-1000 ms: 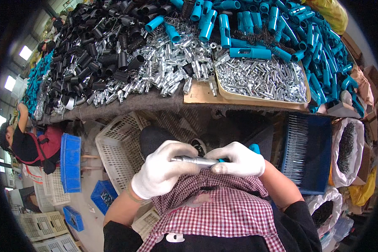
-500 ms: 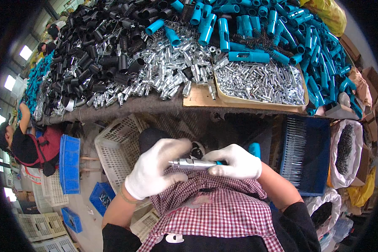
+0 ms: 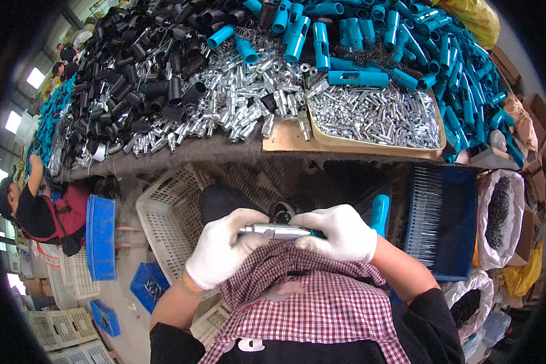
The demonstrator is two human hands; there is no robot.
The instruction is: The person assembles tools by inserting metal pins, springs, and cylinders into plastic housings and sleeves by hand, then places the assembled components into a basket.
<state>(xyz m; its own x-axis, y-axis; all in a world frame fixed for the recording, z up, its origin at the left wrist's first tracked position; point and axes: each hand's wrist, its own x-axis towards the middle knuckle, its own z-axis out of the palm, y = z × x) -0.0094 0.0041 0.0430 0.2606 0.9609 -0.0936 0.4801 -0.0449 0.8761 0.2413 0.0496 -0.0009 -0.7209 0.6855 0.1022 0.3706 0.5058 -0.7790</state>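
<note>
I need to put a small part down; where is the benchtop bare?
A small patch of wooden board shows between silver metal fittings and the beige tray. Left is crowded with fittings and black sleeves; teal slotted tubes heap behind the tray and to its right.

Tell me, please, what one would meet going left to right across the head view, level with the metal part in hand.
Co-worker → blue crate → white crate → left hand → metal part → right hand → teal piece → blue tray → white sack.
</note>
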